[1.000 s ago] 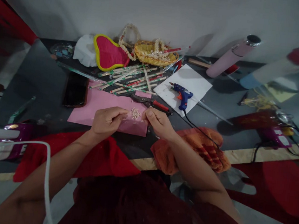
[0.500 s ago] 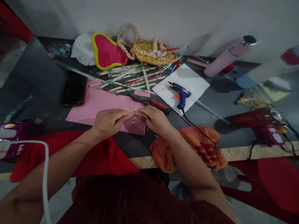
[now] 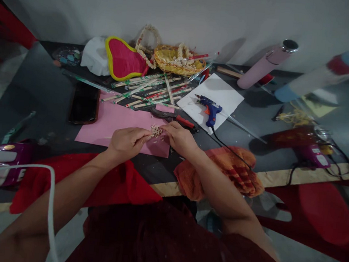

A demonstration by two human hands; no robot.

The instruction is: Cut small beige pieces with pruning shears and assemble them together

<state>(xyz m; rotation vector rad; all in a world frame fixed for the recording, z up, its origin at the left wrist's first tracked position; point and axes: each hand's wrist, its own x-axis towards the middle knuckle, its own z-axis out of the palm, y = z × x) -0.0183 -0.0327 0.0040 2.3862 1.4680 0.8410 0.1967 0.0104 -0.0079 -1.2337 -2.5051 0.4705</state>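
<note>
A small cluster of short pale wooden pieces [image 3: 156, 131] is held just over the pink sheet [image 3: 100, 129]. My left hand [image 3: 128, 142] pinches its left side between thumb and fingers. From the right, my right hand [image 3: 180, 139] grips the same cluster with its fingertips. Right behind the hands lie pliers with red handles [image 3: 185, 122]. Farther back, several wrapped wooden sticks [image 3: 153, 90] are spread in a loose pile. A blue glue gun [image 3: 211, 110] rests on a white square board [image 3: 227, 91].
A phone [image 3: 85, 103] lies left of the pink sheet. Along the wall stand a yellow basket [image 3: 169, 60], a red heart shape [image 3: 126, 58] and a pink bottle [image 3: 263, 67]. Cloths, red [image 3: 96, 177] and orange [image 3: 229, 165], lie along the front edge.
The camera view has shifted slightly. Both hands stay at the cluster, which now shows a little more of its pieces; the grips look the same.
</note>
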